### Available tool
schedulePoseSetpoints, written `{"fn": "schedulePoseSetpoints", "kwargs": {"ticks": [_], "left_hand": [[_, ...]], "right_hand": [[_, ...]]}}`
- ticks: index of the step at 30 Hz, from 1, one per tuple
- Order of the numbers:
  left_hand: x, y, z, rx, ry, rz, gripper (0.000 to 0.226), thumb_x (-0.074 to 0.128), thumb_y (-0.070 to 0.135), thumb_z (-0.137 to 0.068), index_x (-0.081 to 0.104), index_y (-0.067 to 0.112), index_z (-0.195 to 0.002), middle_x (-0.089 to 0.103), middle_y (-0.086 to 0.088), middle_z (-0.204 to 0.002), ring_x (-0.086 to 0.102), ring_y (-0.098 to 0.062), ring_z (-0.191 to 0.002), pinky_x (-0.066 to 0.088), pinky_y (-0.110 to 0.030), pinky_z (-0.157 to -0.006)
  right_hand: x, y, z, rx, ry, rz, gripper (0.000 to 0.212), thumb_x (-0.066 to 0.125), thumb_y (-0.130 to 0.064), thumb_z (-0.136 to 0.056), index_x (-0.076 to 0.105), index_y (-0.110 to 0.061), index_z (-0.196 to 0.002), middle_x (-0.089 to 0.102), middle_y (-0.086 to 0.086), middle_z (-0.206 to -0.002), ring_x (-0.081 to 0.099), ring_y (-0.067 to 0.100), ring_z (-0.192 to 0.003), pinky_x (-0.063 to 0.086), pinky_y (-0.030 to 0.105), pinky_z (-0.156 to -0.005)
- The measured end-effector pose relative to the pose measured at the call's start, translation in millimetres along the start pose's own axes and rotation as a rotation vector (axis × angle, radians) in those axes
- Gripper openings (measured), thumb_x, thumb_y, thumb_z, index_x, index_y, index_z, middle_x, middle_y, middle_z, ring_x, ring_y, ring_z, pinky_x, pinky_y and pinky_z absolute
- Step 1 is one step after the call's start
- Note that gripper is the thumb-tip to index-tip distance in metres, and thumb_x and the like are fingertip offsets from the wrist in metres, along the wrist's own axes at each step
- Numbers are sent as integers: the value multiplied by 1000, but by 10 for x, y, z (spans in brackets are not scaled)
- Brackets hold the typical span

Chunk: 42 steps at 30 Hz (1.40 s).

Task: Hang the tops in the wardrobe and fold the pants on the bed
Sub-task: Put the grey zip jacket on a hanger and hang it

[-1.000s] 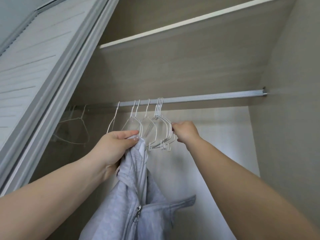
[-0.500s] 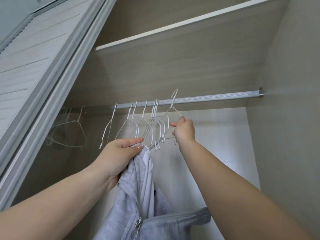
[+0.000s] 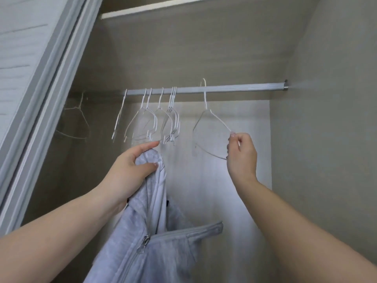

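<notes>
Wardrobe rail (image 3: pixel 234 89): white hangers (image 3: pixel 163 119), none clothed.

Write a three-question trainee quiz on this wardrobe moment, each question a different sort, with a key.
1. True or false: the right hand pinches a white wire hanger set apart from the bunch of hangers.
2. What does the left hand grip? A) pants B) a grey zip-up top C) a towel
3. Fill in: the hangers hook over the wardrobe ____.

Key: 1 true; 2 B; 3 rail.
</notes>
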<state>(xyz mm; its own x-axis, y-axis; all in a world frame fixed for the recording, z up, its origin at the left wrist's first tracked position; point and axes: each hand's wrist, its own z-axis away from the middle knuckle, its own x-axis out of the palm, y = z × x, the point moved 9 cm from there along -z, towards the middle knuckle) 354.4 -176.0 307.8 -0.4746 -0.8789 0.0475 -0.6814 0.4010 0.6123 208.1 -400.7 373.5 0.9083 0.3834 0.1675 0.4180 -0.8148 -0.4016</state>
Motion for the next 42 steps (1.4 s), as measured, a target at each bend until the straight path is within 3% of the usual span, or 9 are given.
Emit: {"fn": "schedulePoseSetpoints", "kwargs": {"ticks": [5,9,13,17,23,26,36,40,42], "left_hand": [[-134,-41,354,31,-51,-167,53,48,-9,-84,66,30,-114,63,4,-117,58,-12,-111,45,-34,-102],[-380,-225,603,-57,-41,-209,47,42,-12,-83,69,23,-98,65,17,-74,56,5,-56,41,-4,-51],[-642,-618,826,-216,-25,-240,40,44,-6,-86,70,19,-104,62,14,-87,57,-1,-72,47,-17,-68],[-869,-870,1039,-274,-62,-368,37,45,-3,-88,69,14,-109,63,6,-87,55,-4,-67,48,-19,-65],[-1480,-1161,1098,-333,-2,-576,39,45,0,-89,68,18,-116,63,-5,-123,62,-19,-96,49,-25,-82],[-1687,-1266,1130,-353,65,-618,32,51,6,-90,68,19,-113,64,-4,-122,62,-20,-94,47,-23,-78],[-811,-873,1242,-215,-214,-394,31,47,-5,-89,71,4,-106,69,-11,-106,62,-23,-100,48,-33,-94],[-474,-639,1222,-221,-234,-213,30,45,1,-93,72,11,-101,69,8,-98,61,-3,-93,43,-7,-82],[-417,-645,1179,-267,-249,-158,26,48,19,-96,74,19,-93,69,23,-78,61,11,-74,43,-11,-70]], "right_hand": [[-627,-98,766,77,47,101,26,47,-30,-98,50,-14,-77,49,-7,-66,43,15,-61,49,44,-64],[-968,-363,1245,92,39,136,27,51,-27,-97,52,-17,-71,59,-19,-66,49,-1,-47,43,18,-44],[-1101,-632,1638,144,-13,116,28,54,-37,-92,57,-24,-67,54,-25,-55,46,2,-40,44,21,-46],[-1161,-832,1884,283,-28,-62,27,56,-47,-82,63,-31,-61,44,-16,-45,37,4,-36,42,22,-44],[-1175,-919,2150,398,-36,-271,33,56,-33,-92,62,-24,-61,34,-11,-44,28,6,-36,37,16,-41],[-1153,-860,2272,430,-46,-296,34,53,-27,-96,60,-22,-63,34,-10,-45,26,6,-36,36,16,-40],[-936,-489,2458,506,-133,-269,41,52,-27,-97,64,-26,-58,31,-10,-45,25,5,-38,35,17,-39],[-824,-303,2572,547,-112,-255,40,53,-25,-97,62,-22,-57,30,-10,-43,25,5,-38,34,18,-38],[-825,-248,2592,564,-103,-250,41,53,-25,-96,63,-24,-56,30,-10,-44,26,5,-39,35,19,-39]]}}
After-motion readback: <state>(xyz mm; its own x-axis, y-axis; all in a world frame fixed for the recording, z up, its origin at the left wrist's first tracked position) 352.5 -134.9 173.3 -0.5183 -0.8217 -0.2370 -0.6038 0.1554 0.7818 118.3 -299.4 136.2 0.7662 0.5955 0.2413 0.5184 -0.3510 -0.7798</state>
